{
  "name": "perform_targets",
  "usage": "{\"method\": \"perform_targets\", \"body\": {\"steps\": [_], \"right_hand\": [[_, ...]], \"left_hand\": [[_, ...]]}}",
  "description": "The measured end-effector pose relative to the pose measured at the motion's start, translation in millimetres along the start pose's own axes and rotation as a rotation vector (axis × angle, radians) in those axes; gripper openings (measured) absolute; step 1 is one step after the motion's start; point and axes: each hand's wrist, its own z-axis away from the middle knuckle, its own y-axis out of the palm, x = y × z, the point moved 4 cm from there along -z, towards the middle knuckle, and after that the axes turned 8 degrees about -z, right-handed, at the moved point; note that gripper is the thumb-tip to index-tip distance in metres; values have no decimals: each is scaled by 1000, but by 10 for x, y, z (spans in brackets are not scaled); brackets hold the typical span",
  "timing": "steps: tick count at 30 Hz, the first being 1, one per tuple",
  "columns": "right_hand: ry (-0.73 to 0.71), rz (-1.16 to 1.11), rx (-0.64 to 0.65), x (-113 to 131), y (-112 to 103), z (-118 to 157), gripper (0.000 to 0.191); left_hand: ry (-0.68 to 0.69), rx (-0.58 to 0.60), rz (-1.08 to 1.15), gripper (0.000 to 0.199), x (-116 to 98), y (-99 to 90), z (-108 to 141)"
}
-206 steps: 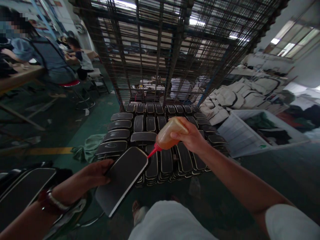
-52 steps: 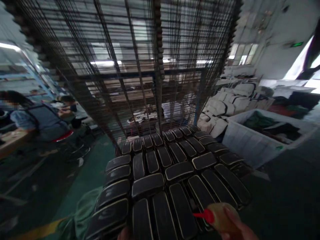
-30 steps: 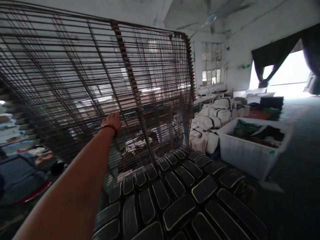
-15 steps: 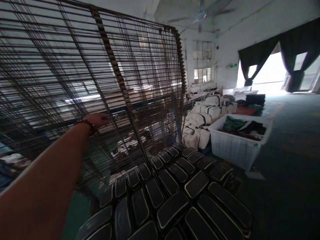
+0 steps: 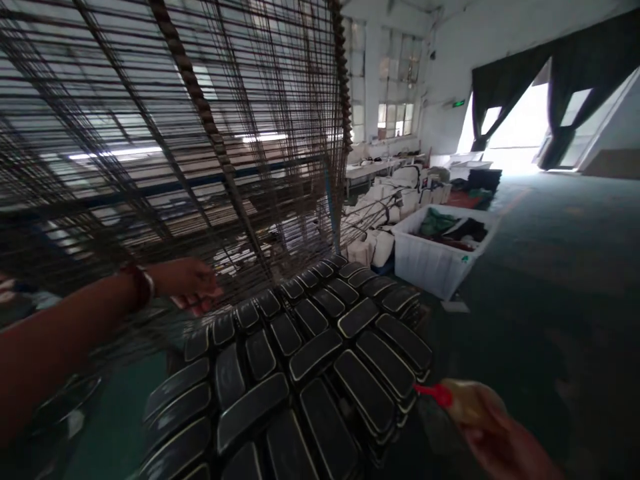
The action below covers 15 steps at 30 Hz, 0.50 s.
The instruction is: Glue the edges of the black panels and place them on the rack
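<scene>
Black rectangular pieces with pale edges [image 5: 315,353] lie in stacked rows across the lower middle. My left hand [image 5: 187,283] is over their far left edge, in front of the wire rack [image 5: 225,153], its fingers loosely apart and nothing seen in them. At the lower right, my right hand [image 5: 495,427] is wrapped round a yellowish bottle [image 5: 463,400] with a red cap and thin red nozzle. The nozzle's tip points left, at the right edge of the black pieces. My right hand is somewhat blurred.
Beyond the pieces, a white plastic bin [image 5: 430,260] holds green and dark cloth. White bundles [image 5: 375,207] are piled behind it. Long tables [image 5: 375,170] stand near the windows. Dark curtains [image 5: 565,100] hang at a bright doorway.
My left hand has come down off the rack's wires toward the black pieces. My right hand has come into view with the bottle. The view has tilted down and shifted.
</scene>
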Motion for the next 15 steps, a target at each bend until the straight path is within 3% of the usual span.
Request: {"method": "perform_targets", "body": {"steps": [3, 10, 15], "right_hand": [[62, -89, -57, 17, 80, 53, 75], [42, -103, 15, 158, 141, 106, 69], [36, -116, -20, 166, 61, 140, 64]], "left_hand": [[29, 94, 88, 46, -38, 775, 91], [40, 267, 295, 76, -132, 2632, 197], [59, 334, 336, 64, -225, 3596, 74]]}}
